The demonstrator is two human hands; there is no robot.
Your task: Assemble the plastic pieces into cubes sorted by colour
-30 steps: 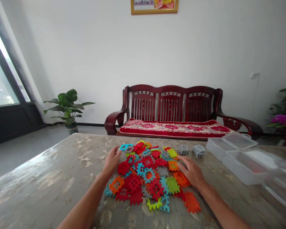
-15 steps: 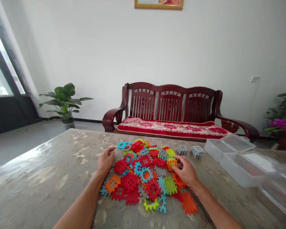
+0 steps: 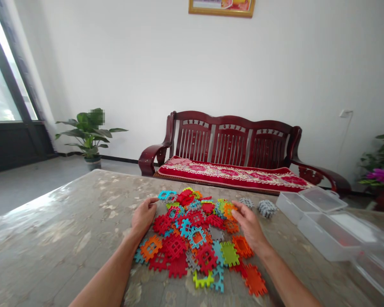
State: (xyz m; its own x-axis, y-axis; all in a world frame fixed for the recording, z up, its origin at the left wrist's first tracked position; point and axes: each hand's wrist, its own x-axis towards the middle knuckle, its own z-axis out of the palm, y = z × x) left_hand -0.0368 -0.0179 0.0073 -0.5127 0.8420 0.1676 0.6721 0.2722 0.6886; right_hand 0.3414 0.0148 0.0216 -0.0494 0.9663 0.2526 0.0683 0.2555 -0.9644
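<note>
A heap of coloured interlocking plastic tiles [image 3: 175,246], with toothed edges, lies in front of me; some have window-like cutouts. My right hand [image 3: 249,226] is at the heap's right side, its thumb and fingers closed on an orange tile [image 3: 229,211]. Yellow-green and blue tiles lie just behind that orange one. At the left edge of the heap rests my left hand [image 3: 144,218], fingers loosely bent and apart from the thumb, with no tile visible in it. A light-blue tile [image 3: 164,195] is close to its fingertips.
Two stacks of grey tiles, one a grey stack [image 3: 267,208], stand right of the heap. Farther right are clear plastic boxes [image 3: 320,234] with lids raised. The patterned tabletop [image 3: 92,221] extends left. A dark red wooden bench [image 3: 228,145] stands behind the table.
My right hand has moved slightly up and left, and the orange tile has shifted with it against the yellow-green one. The left hand stays in place. The camera view has tilted slightly.
</note>
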